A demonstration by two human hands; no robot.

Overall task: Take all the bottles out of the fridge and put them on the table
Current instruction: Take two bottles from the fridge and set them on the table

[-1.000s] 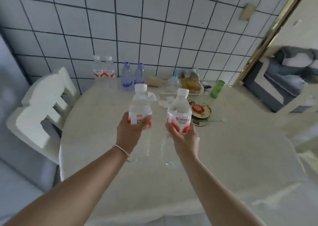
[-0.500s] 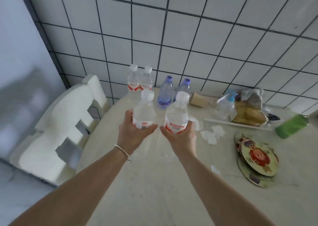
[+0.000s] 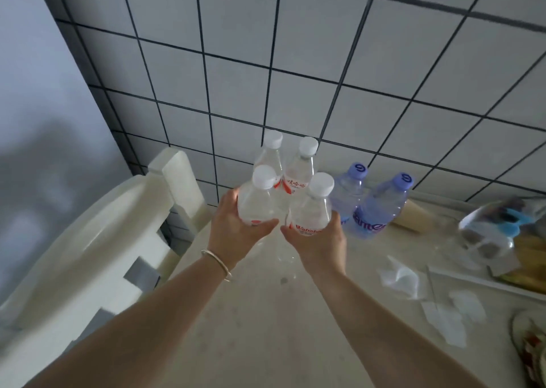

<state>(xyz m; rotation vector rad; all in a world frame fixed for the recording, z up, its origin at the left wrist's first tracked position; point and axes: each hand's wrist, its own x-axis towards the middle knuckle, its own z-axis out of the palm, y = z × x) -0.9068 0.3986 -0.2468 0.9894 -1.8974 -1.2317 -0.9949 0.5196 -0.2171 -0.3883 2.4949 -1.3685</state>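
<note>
1. Two bare forearms reach forward over the pale table; the left wrist wears a thin bracelet
2. At the table's right edge, nearest the camera, a round patterned mat is cut off by the frame
3. Scraps of white paper lie on the table right of the right forearm, with more scraps nearer the right edge
4. The left hand is wrapped round the lower body of a clear bottle with a white cap and red label, thumb across its front
5. The right hand grasps a second clear bottle of the same kind, fingers curled beneath its red label; the two held bottles are side by side, almost touching, both roughly upright; whether their bases touch the table I cannot tell
6. Just behind them, at the table's back edge against the wall, stand two more white-capped bottles with red labels, close together
7. Right of those, also along the back edge, stand two blue bottles with purple caps, just beside the right hand's bottle
8. Further right on the table is a blurred clutter: a tan roll, a clear spray bottle with a blue top, and a tray with yellowish food
9. A white chair stands at the table's left edge, its back toward the wall
10. Behind everything is a wall of white tiles with dark grout
</note>
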